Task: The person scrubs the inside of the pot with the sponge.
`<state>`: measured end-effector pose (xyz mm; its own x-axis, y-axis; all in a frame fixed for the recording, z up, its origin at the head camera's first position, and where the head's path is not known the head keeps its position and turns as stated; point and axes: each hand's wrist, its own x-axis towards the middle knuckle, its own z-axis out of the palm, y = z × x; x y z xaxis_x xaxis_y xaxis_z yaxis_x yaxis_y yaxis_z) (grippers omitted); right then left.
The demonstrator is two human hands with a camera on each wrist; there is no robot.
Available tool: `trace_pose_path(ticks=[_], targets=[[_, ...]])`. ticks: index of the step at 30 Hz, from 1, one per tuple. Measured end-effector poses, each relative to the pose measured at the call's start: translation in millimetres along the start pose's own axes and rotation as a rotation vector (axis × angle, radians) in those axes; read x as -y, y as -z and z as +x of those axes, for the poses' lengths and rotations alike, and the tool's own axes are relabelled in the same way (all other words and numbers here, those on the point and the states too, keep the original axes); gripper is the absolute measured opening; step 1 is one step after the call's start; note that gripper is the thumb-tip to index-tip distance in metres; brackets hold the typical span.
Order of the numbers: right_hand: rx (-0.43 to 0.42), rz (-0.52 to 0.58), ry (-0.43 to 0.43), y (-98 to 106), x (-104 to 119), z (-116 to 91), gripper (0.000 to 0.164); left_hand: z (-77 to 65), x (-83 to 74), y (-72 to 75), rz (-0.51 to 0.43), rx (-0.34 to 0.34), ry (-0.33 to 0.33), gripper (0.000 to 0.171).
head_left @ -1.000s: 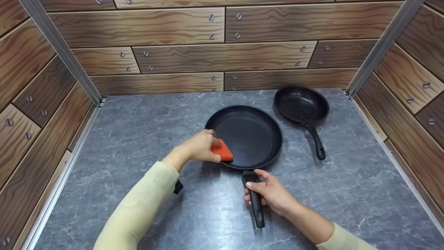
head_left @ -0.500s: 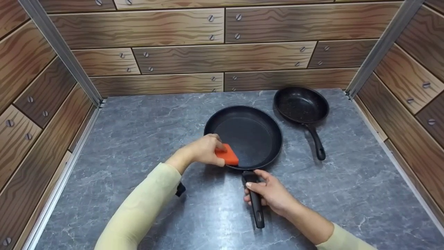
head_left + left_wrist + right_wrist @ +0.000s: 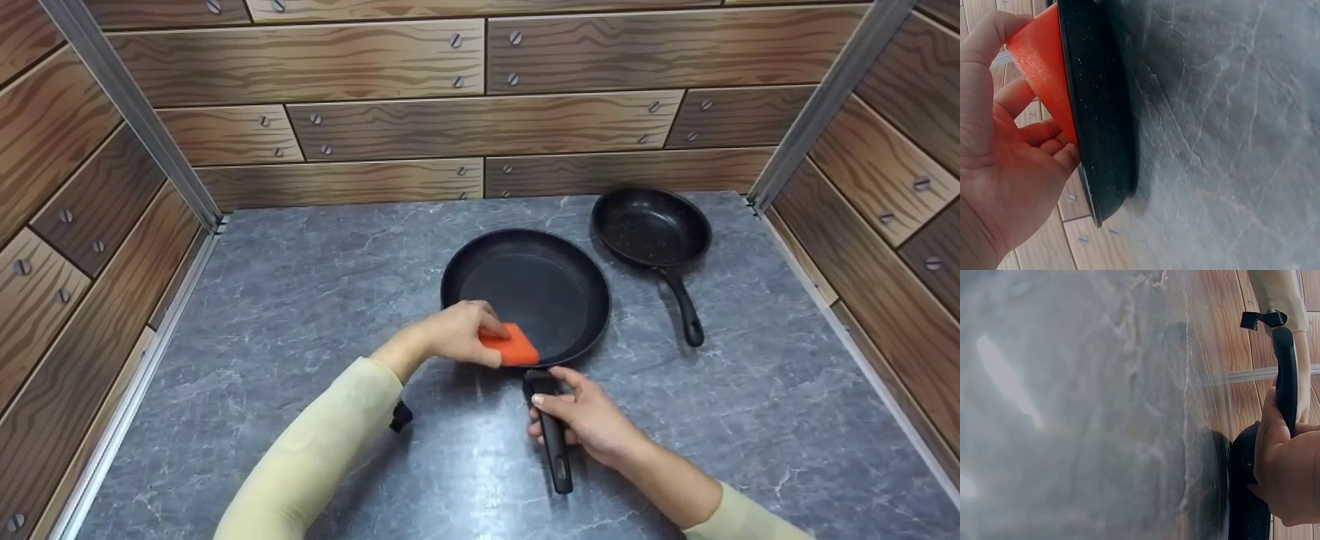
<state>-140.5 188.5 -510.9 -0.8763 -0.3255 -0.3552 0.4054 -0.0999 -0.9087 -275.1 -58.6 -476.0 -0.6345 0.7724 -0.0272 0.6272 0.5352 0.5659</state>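
Note:
A large black frying pan (image 3: 536, 289) lies on the grey marbled table with its handle (image 3: 557, 454) towards me. My left hand (image 3: 461, 335) pinches an orange sponge (image 3: 517, 347) against the pan's near inner edge, left of the handle. In the left wrist view, the thumb and fingers hold the sponge (image 3: 1044, 67) at the rim, and the pan's speckled outer side (image 3: 1100, 101) shows. My right hand (image 3: 589, 416) grips the handle near the pan, thumb on top. From the right wrist, the right hand (image 3: 1292, 467) is seen around the handle (image 3: 1285, 377).
A smaller black frying pan (image 3: 652, 225) stands at the back right, its handle (image 3: 682, 307) pointing towards me. Wood-patterned walls (image 3: 480, 124) with metal corner posts (image 3: 135, 112) enclose the table (image 3: 300, 277). A black wrist mount (image 3: 401, 416) sticks out under the left sleeve.
My left hand has slid the sponge along the pan's near edge, to the right and slightly towards me. The right hand and both pans have stayed nearly still.

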Motion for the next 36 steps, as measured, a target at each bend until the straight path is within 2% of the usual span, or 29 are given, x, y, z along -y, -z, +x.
trace_pose_path(ticks=[10,20,25,36], targets=[[-0.004,-0.005,-0.001,1,0,0,0.084,9.4,-3.9,-9.5,-0.086,0.013,0.02,0.05],[0.019,-0.01,0.009,0,-1,0,0.069,26.8,-12.4,-24.6,-0.19,0.017,0.0,0.051],[0.03,-0.011,0.016,-1,-1,-1,0.07,33.2,-15.6,-28.6,-0.233,0.016,0.002,0.051],[0.034,-0.032,0.026,1,-2,-1,0.075,48.1,-19.1,-34.5,-0.268,0.033,0.004,0.05]])
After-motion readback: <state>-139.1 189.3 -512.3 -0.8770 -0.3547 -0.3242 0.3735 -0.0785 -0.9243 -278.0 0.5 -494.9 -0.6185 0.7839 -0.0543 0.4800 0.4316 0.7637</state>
